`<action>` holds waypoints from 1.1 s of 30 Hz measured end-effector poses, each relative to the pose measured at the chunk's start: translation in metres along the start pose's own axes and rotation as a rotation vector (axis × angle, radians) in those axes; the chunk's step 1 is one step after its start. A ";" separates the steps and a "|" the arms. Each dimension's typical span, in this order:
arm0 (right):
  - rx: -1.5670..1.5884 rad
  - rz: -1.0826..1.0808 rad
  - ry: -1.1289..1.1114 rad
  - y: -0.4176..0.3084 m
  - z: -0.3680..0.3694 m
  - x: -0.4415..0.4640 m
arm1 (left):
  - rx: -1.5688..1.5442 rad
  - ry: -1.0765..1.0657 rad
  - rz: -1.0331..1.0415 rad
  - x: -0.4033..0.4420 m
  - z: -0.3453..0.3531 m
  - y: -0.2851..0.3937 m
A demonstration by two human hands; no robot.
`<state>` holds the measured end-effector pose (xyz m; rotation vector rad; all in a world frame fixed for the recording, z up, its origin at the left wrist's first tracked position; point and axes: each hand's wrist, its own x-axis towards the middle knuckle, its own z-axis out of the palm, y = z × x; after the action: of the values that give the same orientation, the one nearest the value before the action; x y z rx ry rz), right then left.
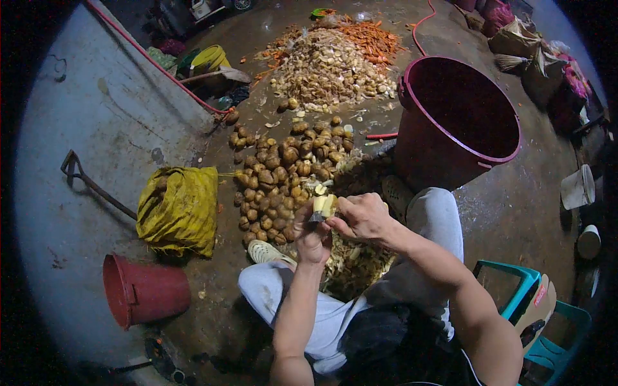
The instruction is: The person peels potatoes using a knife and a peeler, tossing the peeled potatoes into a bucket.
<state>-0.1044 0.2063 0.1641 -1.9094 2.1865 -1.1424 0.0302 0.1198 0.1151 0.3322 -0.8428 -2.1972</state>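
Note:
A pale yellow peeled piece (324, 205) is between my two hands, above the pile of peelings. My left hand (311, 237) is closed around its left side, with a dark flat blade (317, 217) showing at the fingers. My right hand (364, 217) grips the right side of the piece with bent fingers. Brown unpeeled roots (273, 186) lie heaped on the floor just beyond and to the left of my hands. Pale peelings (354, 264) lie below my hands, between my legs.
A large maroon bin (425, 141) stands at the right of the roots. At the left are a yellow sack (180, 209) and a red bucket (154, 293). Farther ahead lies a heap of pale and orange scraps (328, 67). A teal stool (515, 283) is at the lower right.

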 end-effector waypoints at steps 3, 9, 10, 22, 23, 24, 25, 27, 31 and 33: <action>0.059 -0.047 -0.004 0.006 0.002 0.000 | -0.010 -0.001 0.044 0.002 0.000 0.001; 0.397 0.125 -0.157 0.011 -0.009 0.009 | -0.011 -0.081 -0.054 0.003 -0.004 0.017; 0.398 0.126 -0.157 0.010 -0.009 0.009 | -0.010 -0.081 -0.054 0.004 0.000 0.021; 0.472 0.026 -0.164 0.006 -0.001 0.003 | -0.022 -0.256 0.085 0.000 0.008 0.021; 0.553 0.004 -0.094 0.002 0.000 0.004 | -0.016 -0.268 0.085 0.001 0.006 0.020; 0.633 -0.017 -0.024 0.000 0.000 0.005 | -0.011 -0.280 0.084 0.001 0.006 0.019; 0.633 -0.016 -0.023 0.004 0.001 0.004 | -0.011 -0.281 0.083 0.001 0.007 0.019; 0.470 -0.038 -0.104 0.013 0.003 0.003 | -0.017 -0.234 0.073 0.000 0.010 0.018; 0.539 -0.038 -0.064 0.007 0.000 0.003 | -0.003 -0.218 0.107 -0.001 0.007 0.018; 0.501 0.024 -0.144 0.010 -0.001 0.000 | 0.006 -0.258 0.076 0.000 0.007 0.019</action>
<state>-0.1137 0.2063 0.1596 -1.6799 1.6426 -1.3409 0.0370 0.1133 0.1331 0.0174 -0.9842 -2.1953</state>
